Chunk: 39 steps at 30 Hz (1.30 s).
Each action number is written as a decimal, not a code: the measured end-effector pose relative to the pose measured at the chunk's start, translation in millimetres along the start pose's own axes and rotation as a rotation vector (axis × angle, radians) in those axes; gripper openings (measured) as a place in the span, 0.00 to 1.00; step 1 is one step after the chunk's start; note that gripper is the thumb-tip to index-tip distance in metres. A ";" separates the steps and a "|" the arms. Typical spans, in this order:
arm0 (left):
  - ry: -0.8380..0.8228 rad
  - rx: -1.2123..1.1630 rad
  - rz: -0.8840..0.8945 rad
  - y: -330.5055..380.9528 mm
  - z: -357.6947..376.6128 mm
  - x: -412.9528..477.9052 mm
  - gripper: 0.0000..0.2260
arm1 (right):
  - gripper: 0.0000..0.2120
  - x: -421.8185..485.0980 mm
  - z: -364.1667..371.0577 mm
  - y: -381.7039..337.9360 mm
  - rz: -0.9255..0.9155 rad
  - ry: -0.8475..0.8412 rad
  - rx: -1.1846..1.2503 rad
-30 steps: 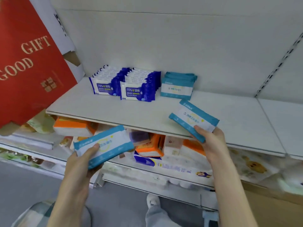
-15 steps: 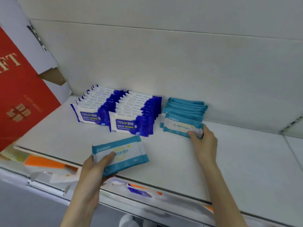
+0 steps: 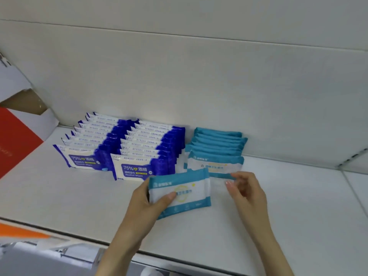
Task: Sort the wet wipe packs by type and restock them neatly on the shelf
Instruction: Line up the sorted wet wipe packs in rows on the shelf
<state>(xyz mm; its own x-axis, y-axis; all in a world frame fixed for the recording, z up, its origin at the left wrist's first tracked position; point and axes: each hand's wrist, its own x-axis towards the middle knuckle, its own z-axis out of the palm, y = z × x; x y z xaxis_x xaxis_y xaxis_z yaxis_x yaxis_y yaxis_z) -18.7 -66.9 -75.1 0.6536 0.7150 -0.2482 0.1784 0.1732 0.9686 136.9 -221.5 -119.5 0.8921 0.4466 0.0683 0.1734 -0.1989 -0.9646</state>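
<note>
My left hand (image 3: 148, 203) grips a teal-and-white wet wipe pack (image 3: 184, 193) by its left end, holding it just above the white shelf (image 3: 59, 198). My right hand (image 3: 246, 191) hovers to the right of that pack with fingers loosely curled, holding nothing. Right behind it stands a row of teal packs (image 3: 216, 151) against the back wall; my fingertips are close to the front pack's lower right corner. Two rows of dark blue 75% alcohol wipe packs (image 3: 123, 145) stand to the left of the teal row.
A red gift box (image 3: 14, 140) leans at the shelf's left end, with a torn white carton (image 3: 18, 90) above it. The shelf continues bare to the right up to a slotted upright (image 3: 352, 158). Orange packs (image 3: 18, 232) show on the lower shelf at bottom left.
My right hand has let go of the teal pack it set at the front of the teal row and drawn back. My left hand carried its pack rightwards and forward toward that row.
</note>
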 end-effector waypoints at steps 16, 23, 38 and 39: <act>-0.123 1.414 0.888 23.2 52.0 89.2 0.33 | 0.16 34.7 10.6 10.5 -0.062 0.075 -0.527; -0.056 1.432 0.896 10.0 56.3 87.6 0.31 | 0.18 20.4 9.6 16.4 0.024 0.148 -0.373; -0.175 0.983 0.784 -80.1 2.5 -94.1 0.23 | 0.22 -161.4 -44.9 16.4 -0.031 0.165 -0.647; -0.197 0.969 0.773 -88.8 -1.6 -109.4 0.23 | 0.24 -182.4 -47.9 16.7 -0.035 0.164 -0.680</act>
<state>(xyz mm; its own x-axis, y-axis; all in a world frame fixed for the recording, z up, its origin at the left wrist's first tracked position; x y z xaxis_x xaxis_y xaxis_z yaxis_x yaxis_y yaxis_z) -107.3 -159.5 -134.0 0.9120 0.2793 0.3003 0.1117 -0.8738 0.4733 -2.9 -348.1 -135.9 0.9234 0.3362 0.1853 0.3780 -0.7127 -0.5909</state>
